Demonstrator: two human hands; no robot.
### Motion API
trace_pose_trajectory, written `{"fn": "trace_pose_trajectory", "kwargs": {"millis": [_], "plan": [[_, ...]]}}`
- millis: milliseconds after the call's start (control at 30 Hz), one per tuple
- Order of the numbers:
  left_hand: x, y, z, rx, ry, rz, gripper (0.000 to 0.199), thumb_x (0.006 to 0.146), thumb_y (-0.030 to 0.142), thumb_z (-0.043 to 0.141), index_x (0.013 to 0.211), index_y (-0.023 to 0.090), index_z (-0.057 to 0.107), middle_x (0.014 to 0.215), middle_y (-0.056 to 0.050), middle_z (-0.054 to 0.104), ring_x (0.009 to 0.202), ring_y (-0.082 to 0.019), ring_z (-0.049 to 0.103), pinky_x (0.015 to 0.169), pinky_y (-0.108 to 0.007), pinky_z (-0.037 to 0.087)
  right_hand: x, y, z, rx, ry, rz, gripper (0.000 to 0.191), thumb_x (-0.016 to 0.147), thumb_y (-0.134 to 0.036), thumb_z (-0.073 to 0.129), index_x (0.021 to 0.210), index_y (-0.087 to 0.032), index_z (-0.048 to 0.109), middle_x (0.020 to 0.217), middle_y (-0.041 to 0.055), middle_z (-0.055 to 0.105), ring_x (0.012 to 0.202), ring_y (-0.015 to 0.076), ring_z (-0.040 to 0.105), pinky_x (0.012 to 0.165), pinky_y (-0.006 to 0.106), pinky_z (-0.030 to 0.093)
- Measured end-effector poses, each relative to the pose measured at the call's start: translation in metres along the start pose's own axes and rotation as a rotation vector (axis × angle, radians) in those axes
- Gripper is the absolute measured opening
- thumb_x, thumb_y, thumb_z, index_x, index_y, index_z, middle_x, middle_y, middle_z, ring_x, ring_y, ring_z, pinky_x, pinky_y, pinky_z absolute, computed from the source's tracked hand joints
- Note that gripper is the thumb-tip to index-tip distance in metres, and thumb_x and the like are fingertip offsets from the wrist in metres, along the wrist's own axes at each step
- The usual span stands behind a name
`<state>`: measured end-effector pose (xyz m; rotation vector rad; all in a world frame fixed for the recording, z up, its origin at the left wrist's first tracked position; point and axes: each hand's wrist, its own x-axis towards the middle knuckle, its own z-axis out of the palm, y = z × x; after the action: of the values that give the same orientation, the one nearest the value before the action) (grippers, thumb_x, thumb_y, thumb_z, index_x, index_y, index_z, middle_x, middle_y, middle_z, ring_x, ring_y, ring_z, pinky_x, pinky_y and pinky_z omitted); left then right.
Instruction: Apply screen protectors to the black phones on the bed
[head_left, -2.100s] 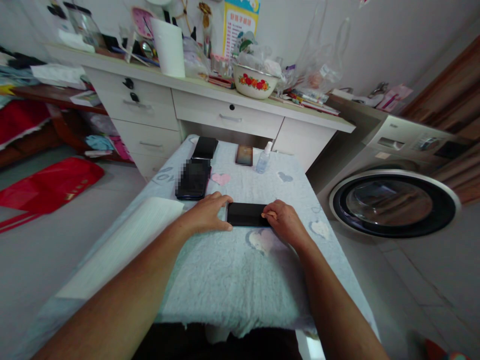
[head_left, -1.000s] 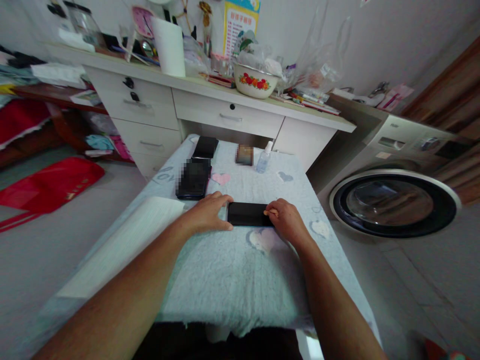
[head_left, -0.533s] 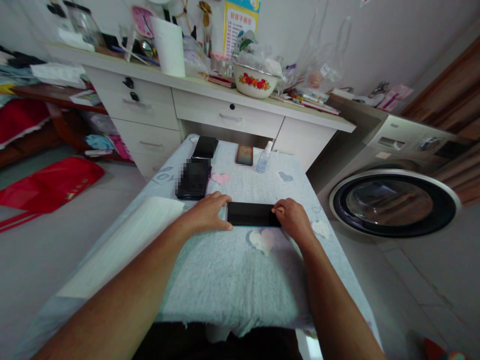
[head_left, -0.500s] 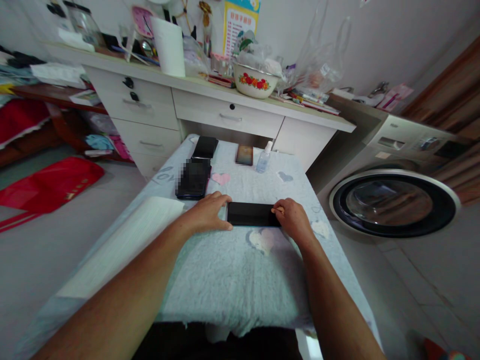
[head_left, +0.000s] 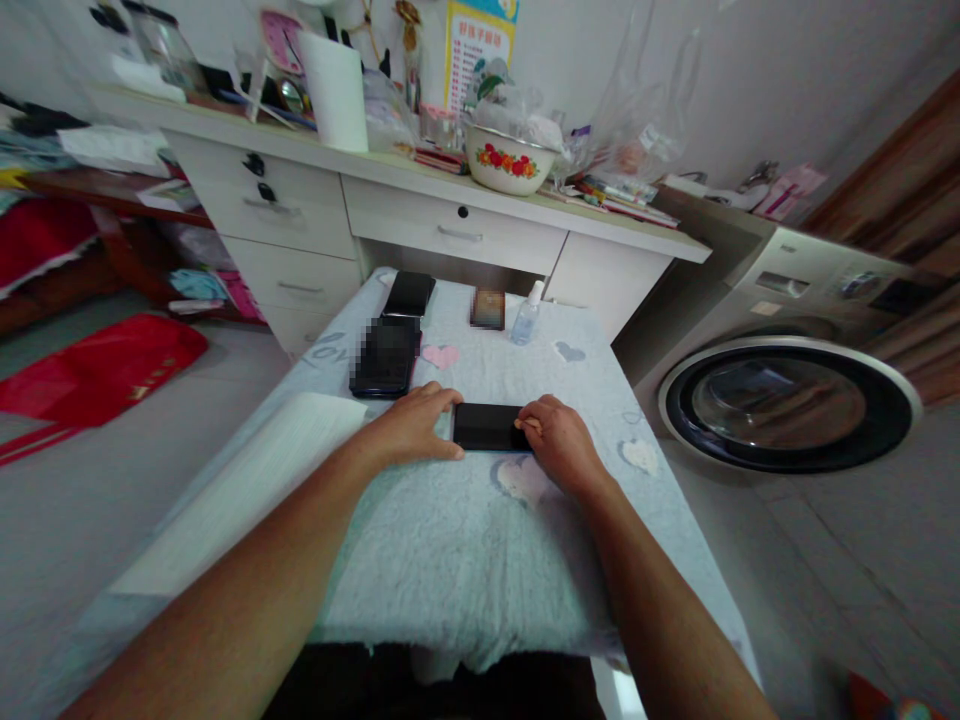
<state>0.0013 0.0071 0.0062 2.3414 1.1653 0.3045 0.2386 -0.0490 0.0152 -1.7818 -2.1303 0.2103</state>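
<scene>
A black smartphone [head_left: 486, 426] lies flat and crosswise on the cloth-covered table, screen up. My left hand [head_left: 417, 428] grips its left end, with the thumb at the near corner and the fingers at the far corner. Curled over the phone's right part is my right hand [head_left: 559, 440], its fingers closed and pressed to the screen. Something small and tan may be between those fingertips, too small to make out. The phone's right end is hidden beneath that hand.
Two dark devices [head_left: 386, 358] lie at the table's left. Behind the phone are a small brown framed item [head_left: 488, 309] and a clear spray bottle [head_left: 526, 315]. White paper sheets [head_left: 247, 490] lie by my left forearm. A washing machine [head_left: 780, 300] stands at right, a white desk [head_left: 457, 222] ahead.
My right hand has slid left along the phone's screen, from its right end towards the middle. My left hand and the phone have stayed in place.
</scene>
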Motion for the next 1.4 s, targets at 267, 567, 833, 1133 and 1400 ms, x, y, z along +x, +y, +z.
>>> {"fn": "trace_pose_trajectory", "kwargs": {"millis": [267, 567, 833, 1133, 1400], "plan": [[0.000, 0.000, 0.000, 0.006, 0.004, -0.005, 0.068, 0.060, 0.045, 0.072, 0.119, 0.020, 0.052, 0.107, -0.008, 0.053, 0.101, -0.025, 0.053, 0.087, -0.034, 0.042, 0.001, -0.013, 0.007, 0.054, -0.020, -0.120, 0.015, 0.088, -0.018, 0.053, 0.089, -0.019, 0.068, 0.090, 0.0039, 0.061, 0.079, 0.0135, 0.056, 0.071, 0.024, 0.039], [0.000, -0.001, 0.001, -0.010, 0.014, -0.003, 0.067, 0.058, 0.046, 0.072, 0.118, 0.021, 0.053, 0.107, -0.007, 0.054, 0.100, -0.025, 0.054, 0.086, -0.033, 0.042, 0.000, -0.024, 0.011, 0.113, -0.077, -0.245, 0.015, 0.087, -0.015, 0.053, 0.089, -0.020, 0.067, 0.090, 0.0037, 0.062, 0.084, 0.0140, 0.058, 0.075, 0.024, 0.040], [0.000, -0.001, 0.001, 0.000, 0.014, -0.007, 0.068, 0.058, 0.046, 0.073, 0.119, 0.022, 0.052, 0.107, -0.007, 0.054, 0.100, -0.024, 0.054, 0.086, -0.033, 0.042, -0.002, -0.027, 0.011, 0.125, -0.118, -0.278, 0.017, 0.085, -0.011, 0.053, 0.090, -0.019, 0.068, 0.092, 0.0038, 0.062, 0.085, 0.0141, 0.058, 0.076, 0.024, 0.041], [0.001, -0.003, 0.002, -0.006, 0.018, 0.002, 0.066, 0.059, 0.045, 0.072, 0.117, 0.022, 0.053, 0.107, -0.007, 0.054, 0.102, -0.025, 0.054, 0.087, -0.034, 0.041, 0.000, -0.018, 0.011, 0.079, -0.060, -0.202, 0.015, 0.089, -0.018, 0.052, 0.091, -0.019, 0.067, 0.091, 0.0039, 0.060, 0.080, 0.0134, 0.057, 0.073, 0.024, 0.040], [0.000, -0.002, 0.001, 0.009, 0.009, 0.005, 0.066, 0.060, 0.045, 0.072, 0.118, 0.020, 0.053, 0.106, -0.008, 0.053, 0.101, -0.025, 0.053, 0.086, -0.033, 0.042, 0.000, -0.013, 0.008, 0.068, -0.040, -0.130, 0.015, 0.090, -0.020, 0.052, 0.090, -0.020, 0.067, 0.091, 0.0040, 0.060, 0.078, 0.0130, 0.056, 0.071, 0.023, 0.039]]}}
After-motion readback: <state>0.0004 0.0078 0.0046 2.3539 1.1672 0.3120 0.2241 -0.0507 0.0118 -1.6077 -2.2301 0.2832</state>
